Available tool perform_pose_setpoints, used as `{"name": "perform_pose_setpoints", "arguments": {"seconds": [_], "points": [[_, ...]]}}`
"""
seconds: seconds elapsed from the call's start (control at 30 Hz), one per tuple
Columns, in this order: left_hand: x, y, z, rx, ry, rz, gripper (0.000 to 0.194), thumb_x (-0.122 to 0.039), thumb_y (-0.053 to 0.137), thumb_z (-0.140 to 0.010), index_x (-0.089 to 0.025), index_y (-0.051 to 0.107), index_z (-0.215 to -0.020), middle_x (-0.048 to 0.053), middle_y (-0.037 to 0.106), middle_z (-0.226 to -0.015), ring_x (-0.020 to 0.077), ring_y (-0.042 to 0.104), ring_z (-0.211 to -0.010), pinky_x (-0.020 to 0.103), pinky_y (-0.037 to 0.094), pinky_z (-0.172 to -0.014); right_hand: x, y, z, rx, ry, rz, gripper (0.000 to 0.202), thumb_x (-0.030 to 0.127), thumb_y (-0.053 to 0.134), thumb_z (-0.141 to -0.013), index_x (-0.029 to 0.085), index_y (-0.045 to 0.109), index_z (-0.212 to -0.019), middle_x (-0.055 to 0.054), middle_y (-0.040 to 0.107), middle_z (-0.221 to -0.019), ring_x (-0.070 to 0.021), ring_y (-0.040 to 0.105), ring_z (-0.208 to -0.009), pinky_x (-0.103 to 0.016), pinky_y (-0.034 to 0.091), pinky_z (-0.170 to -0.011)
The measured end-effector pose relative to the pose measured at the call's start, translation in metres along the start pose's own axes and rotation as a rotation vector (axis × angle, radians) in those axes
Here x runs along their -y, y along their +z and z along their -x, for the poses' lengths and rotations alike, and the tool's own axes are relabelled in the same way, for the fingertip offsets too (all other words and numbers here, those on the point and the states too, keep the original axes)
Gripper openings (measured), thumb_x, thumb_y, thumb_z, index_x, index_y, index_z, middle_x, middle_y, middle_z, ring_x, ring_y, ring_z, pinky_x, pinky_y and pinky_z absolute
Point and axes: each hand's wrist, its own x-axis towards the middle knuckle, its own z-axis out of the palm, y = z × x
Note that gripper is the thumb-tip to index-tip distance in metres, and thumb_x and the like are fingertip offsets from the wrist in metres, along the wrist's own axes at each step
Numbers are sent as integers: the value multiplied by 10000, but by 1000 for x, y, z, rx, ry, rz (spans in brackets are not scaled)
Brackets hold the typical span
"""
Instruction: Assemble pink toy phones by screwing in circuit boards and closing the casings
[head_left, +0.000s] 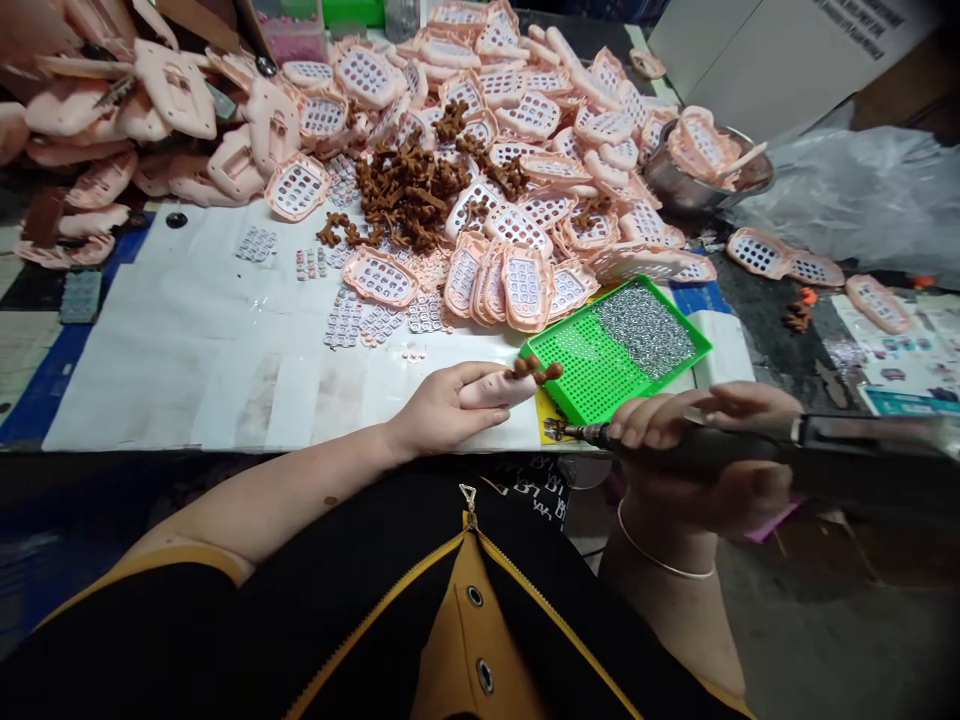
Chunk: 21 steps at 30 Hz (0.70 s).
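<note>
My left hand (pixel 442 405) pinched a pink part (pixel 495 388) clear of the counter (pixel 180 350); my right (pixel 697 440) gripped a dark power driver (pixel 742 448), seemingly for control.

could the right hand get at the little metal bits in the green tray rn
Probably yes: the right hand is close to the open green tray, and the metal bits lie uncovered, though the black tool in its grip hinders picking.

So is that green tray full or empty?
The green tray is partly full: small silver pieces cover one side, and bare holes show on the other.
</note>
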Motion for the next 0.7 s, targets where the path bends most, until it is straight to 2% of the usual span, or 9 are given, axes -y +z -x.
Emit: {"name": "perform_pose_setpoints", "arguments": {"seconds": [0.1, 0.2, 0.27, 0.4, 0.53, 0.7], "points": [[1, -3, -4, 22, -179, 386, 454, -255, 846, -600, -152, 684, -1012, 72, 717, -938, 214, 670, -855, 379, 513, -843, -2, 9, 3, -229, -73, -43, 395, 551, 682, -759, 288, 622, -1048, 41, 501, -613, -135, 467, -444, -301, 414, -409], [4, -7, -6, 41, -183, 598, 479, -195, 882, -494, -173, 688, -931, 58, 698, -940, 217, 665, -882, 366, 523, -838, 1, 10, 4, -304, 8, -75, 378, 495, 771, -701, 277, 653, -987, 26, 526, -665, -143, 502, -517, -295, 442, -432], [6, -9, -6, 88, -138, 611, 447, -122, 866, -468, -186, 696, -876, 52, 688, -991, 217, 658, -948, 361, 521, -884, 2, 5, 6, -316, 46, -106, 339, 441, 783, -702, 268, 664, -969, 19, 530, -663, -153, 517, -542, -307, 464, -454], [11, -11, -5, 185, -55, 600, 278, -87, 818, -543, -189, 678, -760, 44, 671, -1101, 209, 636, -1084, 373, 446, -1046, 0, -6, 13, -316, 57, -83, 311, 417, 759, -738, 266, 668, -995, 15, 561, -672, -158, 541, -526, -329, 488, -477], [18, -10, -5, 183, -35, 635, 307, -147, 855, -513, -210, 622, -703, 30, 646, -1197, 230, 616, -1144, 436, 437, -1069, -3, -10, 18, -305, 70, -59, 308, 417, 767, -731, 292, 685, -999, 14, 598, -643, -172, 556, -524, -346, 481, -495], [19, -10, -4, 149, 4, 485, 322, -230, 890, -520, -222, 670, -755, 49, 666, -1181, 250, 607, -1171, 456, 431, -1076, -6, -12, 19, -263, 109, -51, 308, 421, 742, -759, 295, 677, -1033, 3, 611, -690, -180, 587, -580, -370, 490, -574]]}}
